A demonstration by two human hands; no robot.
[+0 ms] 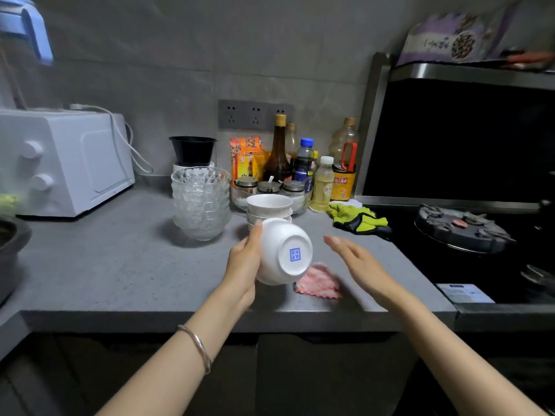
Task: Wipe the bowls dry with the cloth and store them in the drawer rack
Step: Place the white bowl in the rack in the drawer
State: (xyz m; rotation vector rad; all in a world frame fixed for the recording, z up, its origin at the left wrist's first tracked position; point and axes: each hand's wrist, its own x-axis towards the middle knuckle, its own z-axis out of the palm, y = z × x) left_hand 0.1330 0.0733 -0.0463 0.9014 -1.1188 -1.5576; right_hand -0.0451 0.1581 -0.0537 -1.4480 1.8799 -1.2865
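Your left hand (244, 259) grips a white porcelain bowl (285, 250) at its side, foot turned toward you, over the grey countertop (120, 265). Your right hand (357, 262) hovers spread and empty above the pink cloth (319, 283). Wiping looks about to begin, so take up the cloth. Stacked white bowls (268, 205) wait behind, beside glass bowls (200, 202) and left of a gas hob (462, 226). No drawer rack shows.

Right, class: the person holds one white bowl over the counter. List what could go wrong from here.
1. Only the left hand grips the white bowl, tilted on its side; it could slip onto the counter.
2. The cloth lies on the counter while the right hand is empty, so the bowl may get stored damp.
3. The stacked glass bowls stand close behind; a swing might knock them.
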